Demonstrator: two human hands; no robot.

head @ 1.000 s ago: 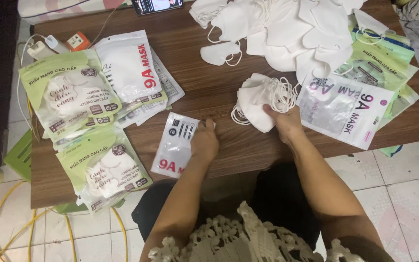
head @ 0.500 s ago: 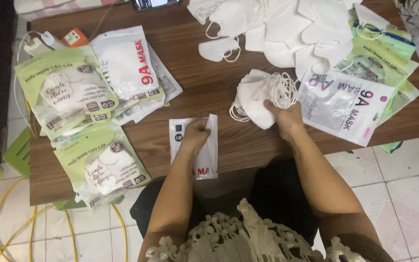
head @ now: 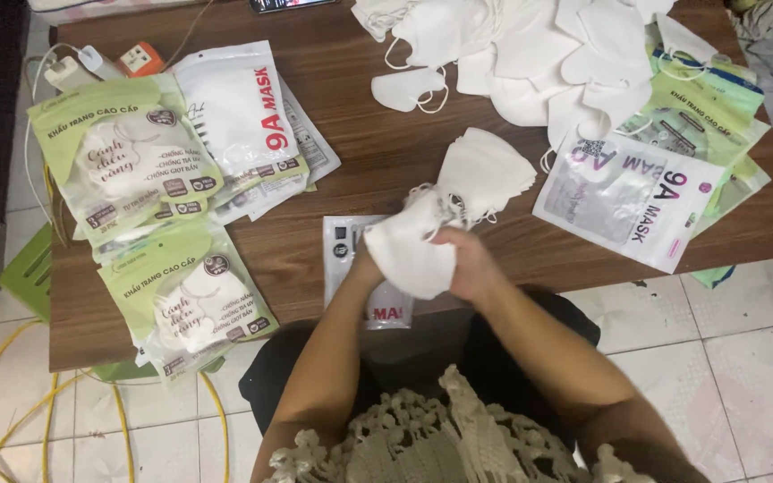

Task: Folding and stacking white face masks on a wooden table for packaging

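Both hands meet over the front edge of the brown wooden table (head: 386,170). My right hand (head: 474,264) grips a folded stack of white face masks (head: 458,210) with loose ear loops. My left hand (head: 364,266) holds the near end of the same stack, mostly hidden behind it. Under the hands lies a flat white mask pouch (head: 351,250) with red lettering, partly covered.
Green mask packets (head: 131,170) and a white packet (head: 239,107) lie at the left. A heap of loose white masks (head: 539,54) fills the back right, with a white pouch (head: 628,197) and green pouches (head: 704,116) beside it. A power adapter (head: 69,67) and yellow cable (head: 11,402) lie at the left.
My right hand has lifted the mask stack from the table and brought it left over the pouch. My left hand has let go of the pouch and joined on the stack.
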